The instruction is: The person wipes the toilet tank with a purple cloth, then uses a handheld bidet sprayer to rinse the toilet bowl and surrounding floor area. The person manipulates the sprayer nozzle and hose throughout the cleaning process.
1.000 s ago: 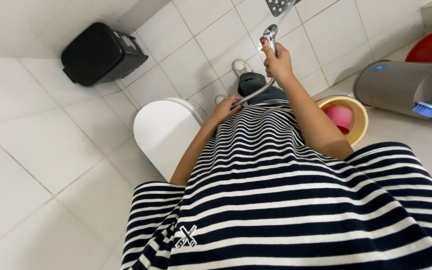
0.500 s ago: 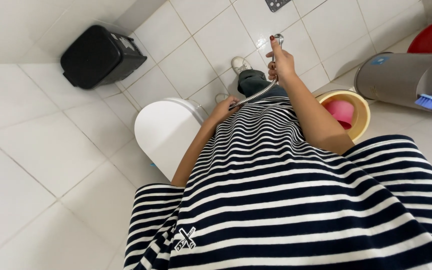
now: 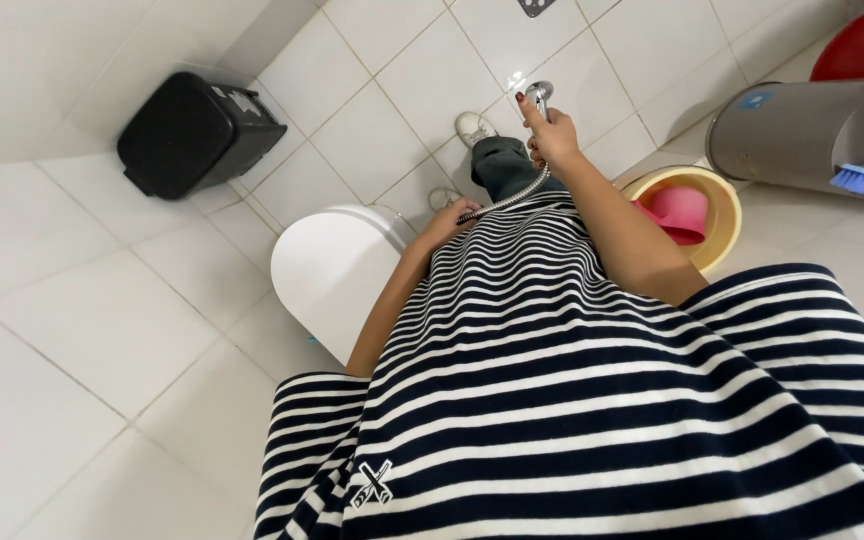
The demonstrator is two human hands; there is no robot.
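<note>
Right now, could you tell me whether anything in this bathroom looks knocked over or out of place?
Yes: the grey bin by the yellow basin lies on its side on the floor. The black bin and the closed toilet lid look normal.

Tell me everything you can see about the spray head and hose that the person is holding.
The spray head is small and shiny, metal by its look, held upright in the right hand above the tiled floor. A ribbed silver hose curves down from it to the left hand, which touches it near the white toilet lid. No water shows.
</note>
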